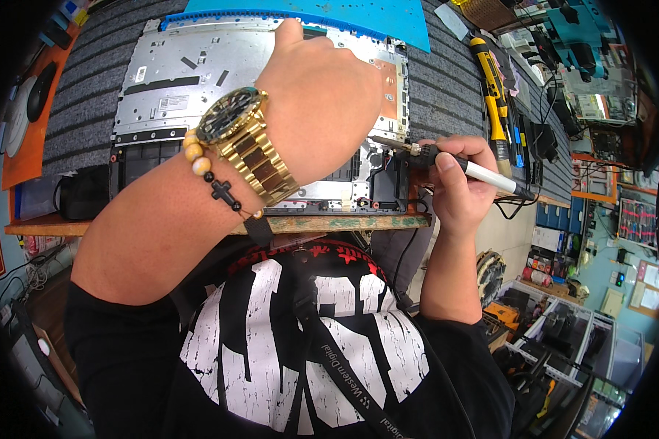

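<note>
A silver laptop chassis [176, 62], opened up with its inner metal side showing, lies on the bench. My left hand [326, 106] rests over the chassis, back upward, its fingers curled; the fingertips and anything in them are hidden beneath it. A gold watch [252, 146] and a beaded bracelet with a black cross are on that wrist. My right hand [463, 179] grips a soldering iron [487, 176] with a white handle and black grip. The iron's metal tip points left, over the right edge of the chassis and close to my left hand.
Under the chassis is a grey ribbed mat [80, 110], with a blue mat [359, 16] at the far side. A yellow-and-black tool [490, 91] lies to the right near cables and pens. The wooden bench edge [329, 224] runs before me.
</note>
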`<state>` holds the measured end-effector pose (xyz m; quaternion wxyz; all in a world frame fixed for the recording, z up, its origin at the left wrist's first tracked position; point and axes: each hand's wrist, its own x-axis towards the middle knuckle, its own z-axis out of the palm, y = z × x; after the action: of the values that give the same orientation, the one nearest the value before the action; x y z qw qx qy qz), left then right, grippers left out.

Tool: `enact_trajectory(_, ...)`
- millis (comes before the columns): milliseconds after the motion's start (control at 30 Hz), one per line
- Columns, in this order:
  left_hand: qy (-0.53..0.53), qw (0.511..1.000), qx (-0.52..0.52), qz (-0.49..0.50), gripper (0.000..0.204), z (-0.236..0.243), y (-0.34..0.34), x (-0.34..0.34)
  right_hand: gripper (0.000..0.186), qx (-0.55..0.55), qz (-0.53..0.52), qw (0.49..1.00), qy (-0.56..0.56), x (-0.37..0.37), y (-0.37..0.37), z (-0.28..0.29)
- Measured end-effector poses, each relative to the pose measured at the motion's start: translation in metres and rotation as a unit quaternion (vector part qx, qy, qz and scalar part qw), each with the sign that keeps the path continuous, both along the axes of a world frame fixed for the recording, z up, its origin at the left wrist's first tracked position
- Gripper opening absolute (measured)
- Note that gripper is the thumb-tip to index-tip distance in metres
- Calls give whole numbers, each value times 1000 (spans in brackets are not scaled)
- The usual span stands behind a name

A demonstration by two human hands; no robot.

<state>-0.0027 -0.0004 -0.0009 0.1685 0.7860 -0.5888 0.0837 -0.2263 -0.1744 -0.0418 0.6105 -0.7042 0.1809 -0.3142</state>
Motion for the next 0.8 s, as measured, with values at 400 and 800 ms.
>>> enact_trajectory(400,0,1000,4,6,23,1,0,-1,15,-1,-1,1000,-3,3,4,3)
enact_trajectory(800,5,1000,13,3,23,3,1,0,16,-9,4,1000,-18,4,4,1)
